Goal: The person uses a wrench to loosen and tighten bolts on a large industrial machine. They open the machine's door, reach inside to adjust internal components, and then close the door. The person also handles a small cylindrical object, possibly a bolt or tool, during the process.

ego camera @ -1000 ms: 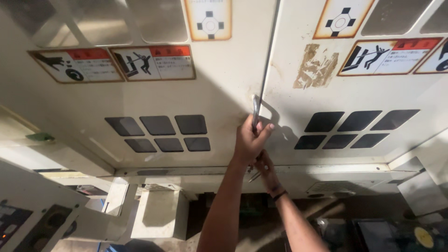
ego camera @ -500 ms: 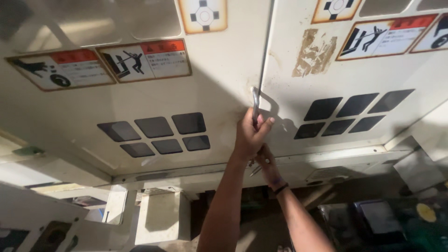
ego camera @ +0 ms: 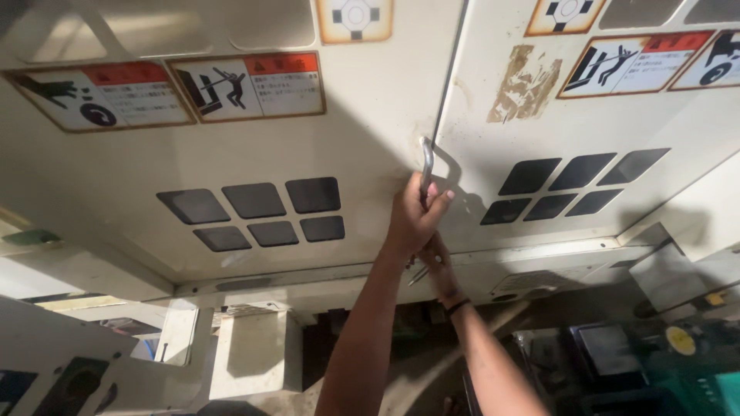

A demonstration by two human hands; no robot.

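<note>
A slim metal handle (ego camera: 425, 163) stands along the seam between two cream machine panels. My left hand (ego camera: 415, 219) is closed around the handle's middle, with the arm reaching up from the bottom centre. Just below it, my right hand (ego camera: 436, 260), which wears a dark wristband, is curled around the handle's lower end. A thin metal tip shows beside its fingers. The left hand partly hides the right one.
The left panel (ego camera: 231, 139) and right panel (ego camera: 617, 123) carry warning stickers (ego camera: 247, 85) and groups of dark square vents (ego camera: 262, 212). Below the panels are a cream block (ego camera: 250, 354), a dark gap and green machine parts (ego camera: 663, 362) at the lower right.
Both hands stay on the handle. The view has shifted slightly, so the panels and stickers sit a little differently in frame.
</note>
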